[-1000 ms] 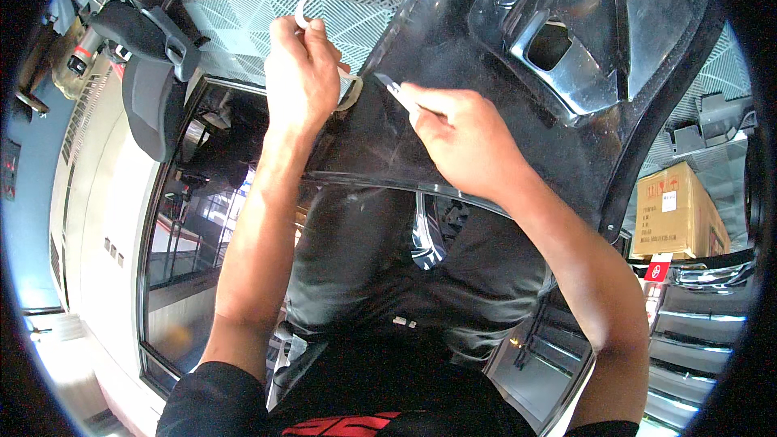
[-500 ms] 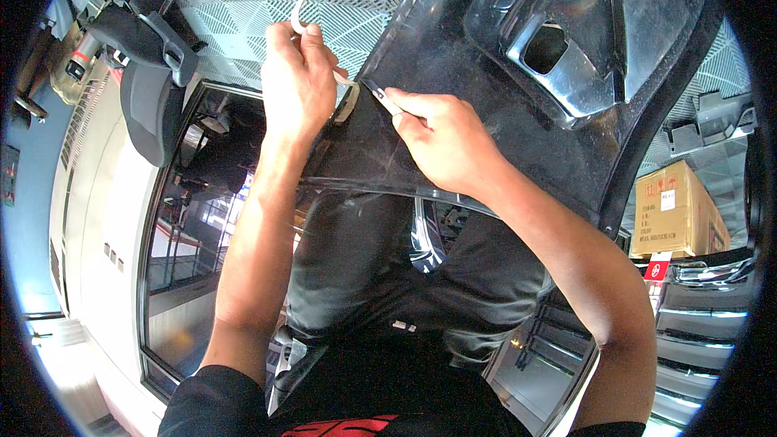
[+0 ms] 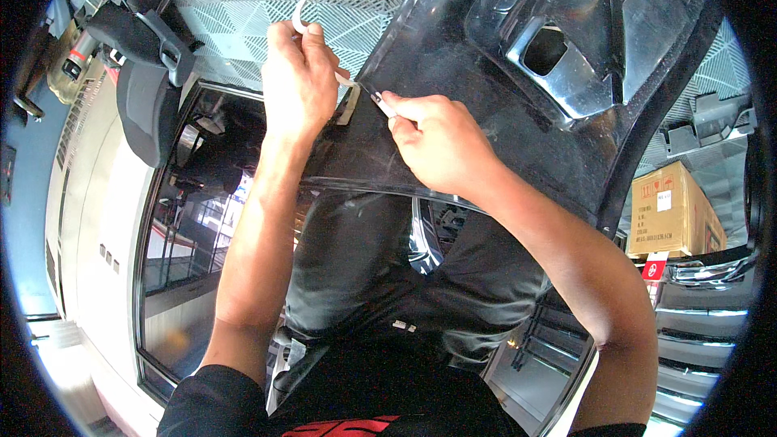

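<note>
A large glossy black moulded car panel [image 3: 453, 65] rests over my thighs. My left hand [image 3: 298, 85] is closed around a thin white strip [image 3: 306, 2], just off the panel's left edge. One end of the strip runs up from the fist; the other emerges by the fingers and reaches the edge. Between thumb and fingers of my right hand [image 3: 445, 142] sits a slim, light-coloured tool [image 3: 383, 104] with a dark tip, too small to identify. Its tip lies at the panel's edge, close to the strip. A beige piece [image 3: 349, 105] shows just below the strip's end.
A cardboard box [image 3: 668, 210] stands at the right, above chrome-trimmed slatted parts [image 3: 696, 336]. Grey plastic parts [image 3: 708, 123] lie behind it. Far left is a black-and-grey curved part [image 3: 150, 89]. Grey patterned tiles [image 3: 235, 0] cover the floor beyond.
My right hand and its tool have shifted slightly left and downward along the panel edge. The strip's upper end has swung slightly right. My left hand stays nearly in place.
</note>
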{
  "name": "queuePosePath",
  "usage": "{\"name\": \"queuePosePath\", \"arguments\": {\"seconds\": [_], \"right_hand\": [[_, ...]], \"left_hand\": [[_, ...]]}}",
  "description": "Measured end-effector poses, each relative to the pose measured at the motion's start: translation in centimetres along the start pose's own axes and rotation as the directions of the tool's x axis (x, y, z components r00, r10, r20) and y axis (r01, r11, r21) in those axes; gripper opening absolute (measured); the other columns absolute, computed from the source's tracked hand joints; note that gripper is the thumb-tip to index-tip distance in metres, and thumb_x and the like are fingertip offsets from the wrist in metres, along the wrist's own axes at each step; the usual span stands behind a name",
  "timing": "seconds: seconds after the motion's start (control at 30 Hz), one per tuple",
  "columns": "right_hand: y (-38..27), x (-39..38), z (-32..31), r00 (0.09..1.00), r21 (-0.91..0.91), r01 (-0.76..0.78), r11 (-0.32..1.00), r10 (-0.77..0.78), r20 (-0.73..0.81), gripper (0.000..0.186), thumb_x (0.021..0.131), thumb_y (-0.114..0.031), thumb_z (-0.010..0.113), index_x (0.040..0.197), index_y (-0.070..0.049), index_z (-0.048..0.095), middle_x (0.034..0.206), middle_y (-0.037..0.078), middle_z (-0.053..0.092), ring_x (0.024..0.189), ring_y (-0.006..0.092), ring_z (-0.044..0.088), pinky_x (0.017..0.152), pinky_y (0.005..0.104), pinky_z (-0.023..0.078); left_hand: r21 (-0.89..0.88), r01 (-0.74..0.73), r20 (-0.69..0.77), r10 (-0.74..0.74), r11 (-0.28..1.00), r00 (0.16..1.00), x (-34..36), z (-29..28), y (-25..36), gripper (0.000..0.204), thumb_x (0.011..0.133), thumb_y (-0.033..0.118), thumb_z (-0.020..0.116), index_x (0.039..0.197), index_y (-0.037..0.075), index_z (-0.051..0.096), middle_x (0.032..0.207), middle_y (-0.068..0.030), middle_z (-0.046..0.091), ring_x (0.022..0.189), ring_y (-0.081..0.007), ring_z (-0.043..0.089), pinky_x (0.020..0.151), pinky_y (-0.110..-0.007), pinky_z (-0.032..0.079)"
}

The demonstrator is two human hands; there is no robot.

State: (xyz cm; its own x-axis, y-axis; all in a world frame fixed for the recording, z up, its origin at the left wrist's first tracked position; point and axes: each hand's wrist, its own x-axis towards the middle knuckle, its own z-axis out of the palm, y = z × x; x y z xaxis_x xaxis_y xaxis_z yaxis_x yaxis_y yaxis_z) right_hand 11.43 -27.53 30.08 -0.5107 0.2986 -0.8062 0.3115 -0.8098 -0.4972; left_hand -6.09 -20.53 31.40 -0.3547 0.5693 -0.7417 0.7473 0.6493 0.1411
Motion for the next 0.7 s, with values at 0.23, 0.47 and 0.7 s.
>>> {"name": "queuePosePath", "arguments": {"seconds": [0.23,0.47,0.7], "right_hand": [[-0.9,-0.4,0.1,0.999,-0.043,0.011,0.999,-0.009,0.044,0.03,0.101,-0.017,0.061,0.126,-0.005,0.074,0.089,0.028,0.066,0.073,0.0388,0.071,0.065,0.0453,0.053],[-0.4,-0.7,-0.2,0.992,-0.092,0.114,0.989,-0.108,0.071,0.029,0.099,-0.014,0.059,0.122,-0.004,0.074,0.088,0.028,0.066,0.075,0.0426,0.07,0.067,0.0486,0.053],[-0.5,-1.4,-0.6,0.987,-0.012,0.104,0.994,-0.102,0.127,0.035,0.099,-0.014,0.058,0.129,-0.002,0.072,0.104,0.029,0.069,0.091,0.0418,0.074,0.077,0.044,0.058]], "left_hand": [[-0.006,-0.017,-0.007,0.017,1.0,1.0,-0.1,-0.2,0.2,0.024,0.112,0.02,0.049,0.108,-0.003,0.048,0.069,-0.0111,0.065,0.058,-0.0228,0.071,0.056,-0.037,0.055],[0.081,-0.033,-0.027,0.035,0.996,0.999,-0.2,-0.2,0.6,0.024,0.112,0.021,0.05,0.109,-0.002,0.048,0.069,-0.013,0.065,0.055,-0.0247,0.07,0.056,-0.04,0.054],[0.15,-0.094,-0.06,0.104,0.984,0.993,-0.1,-0.3,-0.3,0.025,0.111,0.024,0.052,0.109,-0.001,0.049,0.074,-0.0173,0.067,0.061,-0.0332,0.069,0.06,-0.046,0.053]]}}
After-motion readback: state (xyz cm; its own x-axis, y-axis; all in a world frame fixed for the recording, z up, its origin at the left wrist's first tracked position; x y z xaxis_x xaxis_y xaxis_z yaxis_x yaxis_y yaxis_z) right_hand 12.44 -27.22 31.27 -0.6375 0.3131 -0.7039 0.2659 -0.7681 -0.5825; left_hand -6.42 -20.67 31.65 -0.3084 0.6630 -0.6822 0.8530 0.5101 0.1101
